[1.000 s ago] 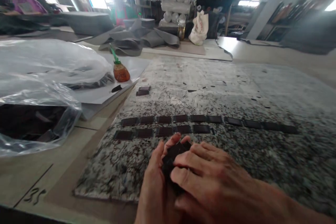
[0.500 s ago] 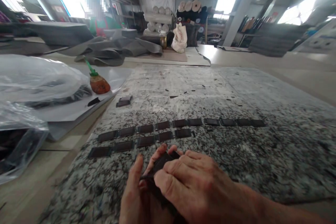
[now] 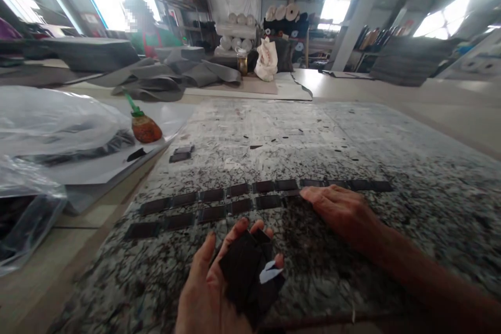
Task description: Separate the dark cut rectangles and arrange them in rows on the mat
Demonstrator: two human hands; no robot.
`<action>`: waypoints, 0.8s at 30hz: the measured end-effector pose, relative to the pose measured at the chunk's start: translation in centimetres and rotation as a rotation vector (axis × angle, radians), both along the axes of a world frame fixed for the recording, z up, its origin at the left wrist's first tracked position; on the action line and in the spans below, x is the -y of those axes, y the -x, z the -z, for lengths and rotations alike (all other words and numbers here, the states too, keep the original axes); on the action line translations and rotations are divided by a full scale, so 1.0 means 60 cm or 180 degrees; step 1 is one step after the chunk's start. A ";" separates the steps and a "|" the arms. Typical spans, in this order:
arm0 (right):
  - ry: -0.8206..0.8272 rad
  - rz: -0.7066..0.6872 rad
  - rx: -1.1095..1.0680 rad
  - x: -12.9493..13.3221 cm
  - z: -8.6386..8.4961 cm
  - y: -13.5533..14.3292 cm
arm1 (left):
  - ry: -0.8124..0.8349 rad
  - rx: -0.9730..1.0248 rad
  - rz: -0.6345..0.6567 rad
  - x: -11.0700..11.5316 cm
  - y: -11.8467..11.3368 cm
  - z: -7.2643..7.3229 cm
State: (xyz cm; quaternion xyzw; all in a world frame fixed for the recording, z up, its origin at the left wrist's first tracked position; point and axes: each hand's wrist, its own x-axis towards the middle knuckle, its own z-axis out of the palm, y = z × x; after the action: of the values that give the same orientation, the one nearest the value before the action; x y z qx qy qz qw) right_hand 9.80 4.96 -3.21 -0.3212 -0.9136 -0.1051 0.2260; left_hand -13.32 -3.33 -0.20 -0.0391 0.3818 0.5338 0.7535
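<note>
My left hand (image 3: 205,284), palm up with its fingers curled, cradles a loose stack of dark flat pieces (image 3: 245,266). A small white scrap (image 3: 270,272) lies on that stack. My right hand (image 3: 338,206) reaches out over the board, with its fingertips together at the end of the nearer row. They are on a dark rectangular piece (image 3: 291,193), mostly visible left of the fingers. Beside it lies another dark rectangle (image 3: 268,202) of the same row. The farther row (image 3: 238,189) runs just behind, and my right hand partly hides it.
The speckled board (image 3: 254,120) bears small dark scraps. Two more rectangles (image 3: 182,154) lie at its left. An orange-brown bottle with a green nozzle (image 3: 146,128) lies beside clear plastic wrapping (image 3: 58,115). A person in green (image 3: 156,39) is behind grey sheets (image 3: 156,75).
My right hand has left the stack in my left hand and moved forward and right to the nearer row's end. The white scrap on the stack now shows.
</note>
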 end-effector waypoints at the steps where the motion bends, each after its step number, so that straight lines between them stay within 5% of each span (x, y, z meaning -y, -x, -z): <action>1: 0.0013 -0.0026 0.0035 0.000 0.001 0.000 | 0.0017 0.0006 0.0013 0.000 -0.001 -0.002; 16: 0.0359 -0.0039 0.0527 0.001 0.003 -0.005 | 0.0168 -0.0003 -0.0119 -0.008 -0.025 -0.009; 20: 0.0771 0.0047 -0.0304 0.024 -0.023 0.013 | 0.0180 0.0071 -0.0180 -0.008 -0.029 -0.005; 24: 0.1391 -0.0469 -0.0768 0.062 -0.066 0.052 | 0.0144 0.0377 -0.0094 -0.012 -0.036 -0.004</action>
State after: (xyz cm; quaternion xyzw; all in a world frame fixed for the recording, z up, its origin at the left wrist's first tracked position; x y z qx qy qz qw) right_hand 6.67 1.23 0.76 -0.3052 -0.9020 0.1506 0.2656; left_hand -11.18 -2.61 0.05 -0.0934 0.3479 0.5327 0.7658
